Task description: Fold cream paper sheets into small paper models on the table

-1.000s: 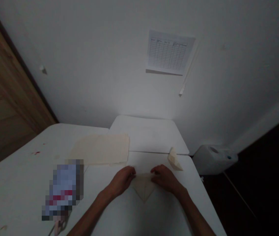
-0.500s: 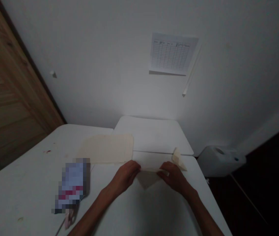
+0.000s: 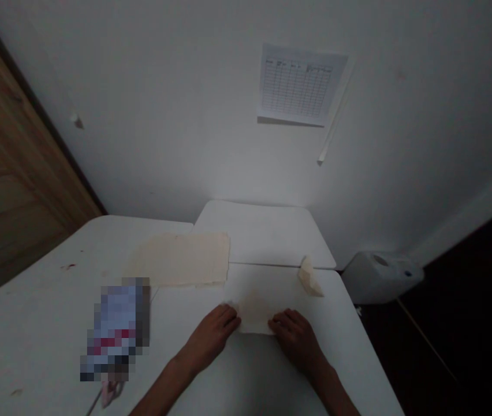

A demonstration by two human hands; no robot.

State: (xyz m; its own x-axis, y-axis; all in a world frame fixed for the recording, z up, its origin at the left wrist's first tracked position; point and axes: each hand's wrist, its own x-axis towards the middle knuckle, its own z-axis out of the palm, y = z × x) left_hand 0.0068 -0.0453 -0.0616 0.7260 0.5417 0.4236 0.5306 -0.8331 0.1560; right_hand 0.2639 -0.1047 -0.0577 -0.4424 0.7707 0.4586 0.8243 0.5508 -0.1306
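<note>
A small folded piece of cream paper lies on the white table in front of me. My left hand rests at its left edge, fingers curled down onto the paper. At the paper's right lower corner sits my right hand, its fingertips pressed on the sheet. Both hands press the paper flat against the table.
A stack of cream sheets lies further back on the left. A small folded paper shape stands near the right edge. A blurred-out object sits at left, with pink-handled scissors below it. A white bin stands beside the table.
The pointed flap that hung toward me has been folded up and over; the paper now lies flat as a small shape, and both hands have slid nearer to me along its lower edge.
</note>
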